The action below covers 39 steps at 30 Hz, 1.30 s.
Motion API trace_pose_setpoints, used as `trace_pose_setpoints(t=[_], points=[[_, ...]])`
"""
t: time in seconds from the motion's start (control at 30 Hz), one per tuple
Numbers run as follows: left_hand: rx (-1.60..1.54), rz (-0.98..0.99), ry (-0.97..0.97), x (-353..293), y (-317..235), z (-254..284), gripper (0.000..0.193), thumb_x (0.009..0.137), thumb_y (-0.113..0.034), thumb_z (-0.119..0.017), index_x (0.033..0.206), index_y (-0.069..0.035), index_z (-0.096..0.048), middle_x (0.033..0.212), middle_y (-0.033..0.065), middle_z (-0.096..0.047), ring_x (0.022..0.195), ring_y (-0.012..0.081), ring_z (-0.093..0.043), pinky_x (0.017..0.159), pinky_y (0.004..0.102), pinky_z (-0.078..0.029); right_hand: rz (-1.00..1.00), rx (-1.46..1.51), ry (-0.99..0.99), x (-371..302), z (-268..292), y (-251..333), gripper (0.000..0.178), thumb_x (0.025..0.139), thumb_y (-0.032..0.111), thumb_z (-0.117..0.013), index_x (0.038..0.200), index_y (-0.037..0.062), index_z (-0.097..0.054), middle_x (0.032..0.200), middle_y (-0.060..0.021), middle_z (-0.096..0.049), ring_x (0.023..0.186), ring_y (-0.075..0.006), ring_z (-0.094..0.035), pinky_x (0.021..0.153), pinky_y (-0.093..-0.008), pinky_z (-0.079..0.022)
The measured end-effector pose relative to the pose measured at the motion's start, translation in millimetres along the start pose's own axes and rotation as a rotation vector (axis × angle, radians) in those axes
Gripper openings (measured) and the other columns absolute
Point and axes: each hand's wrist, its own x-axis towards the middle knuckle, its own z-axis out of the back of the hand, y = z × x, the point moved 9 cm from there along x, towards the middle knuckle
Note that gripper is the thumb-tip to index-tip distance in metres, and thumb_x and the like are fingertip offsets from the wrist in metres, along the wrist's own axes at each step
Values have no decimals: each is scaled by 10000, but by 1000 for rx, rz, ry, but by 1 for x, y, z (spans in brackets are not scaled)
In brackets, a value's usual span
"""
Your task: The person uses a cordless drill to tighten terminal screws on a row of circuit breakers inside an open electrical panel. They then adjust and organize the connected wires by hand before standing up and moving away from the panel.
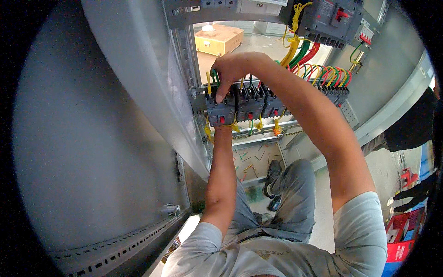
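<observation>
My right hand [234, 69] reaches over the top of the leftmost circuit breaker [221, 113], a dark grey block with a red switch. Its thumb points down onto the breaker, and its other fingers curl behind, partly hidden. Green wire [214, 74] shows at those fingers, though what they grip is unclear. A yellow wire [209, 84] stands up just left of it. From below, my left hand [223, 131] goes up under the same breaker; only the wrist shows, its fingers hidden. More breakers [250, 111] continue rightward along the rail, partly behind my right forearm.
A large grey cabinet panel [92, 138] fills the left side. Above right, a bigger breaker [330, 18] feeds thick yellow, green and red cables [302, 54]. Wire scraps [249, 166] litter the cabinet floor. Beyond the frame sits a wooden box [219, 40]; another person [410, 122] is at right.
</observation>
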Motion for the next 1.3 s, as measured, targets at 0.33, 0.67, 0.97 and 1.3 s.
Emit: trace_pose_setpoints(t=[0.33,0.67,0.97,1.3], points=[[-102,-70,-50,-5,-19,10,443,989,-321,-518,1349,-72,-585,1369,167,-606,1257,336,-570,1095,493,-429,49,129,-110,11,13,-1,982,669,700,-820,1327,-5,-639,1231,-214,-701,1145,-345,-671,983,-419,-516],[-559,9,68,-24,-15,3,471,1075,-365,-447,1428,-69,-542,1444,118,-582,1308,329,-538,1158,506,-396,2,-57,-46,5,12,31,981,619,688,-849,1210,-78,-686,1116,-260,-725,1019,-375,-708,891,-424,-549],[-588,42,-51,-33,-12,-1,458,1053,-351,-489,1416,-79,-553,1395,112,-616,1254,332,-584,1119,518,-441,100,135,-99,13,12,10,909,639,593,-883,1281,-12,-664,1145,-210,-732,1062,-328,-700,940,-393,-532],[-701,56,24,-41,-1,21,522,1006,-359,-486,1441,-75,-528,1466,154,-554,1324,362,-533,1150,542,-409,103,160,-84,17,11,15,874,649,506,-905,1281,-37,-641,1116,-174,-743,1044,-287,-704,934,-394,-533]])
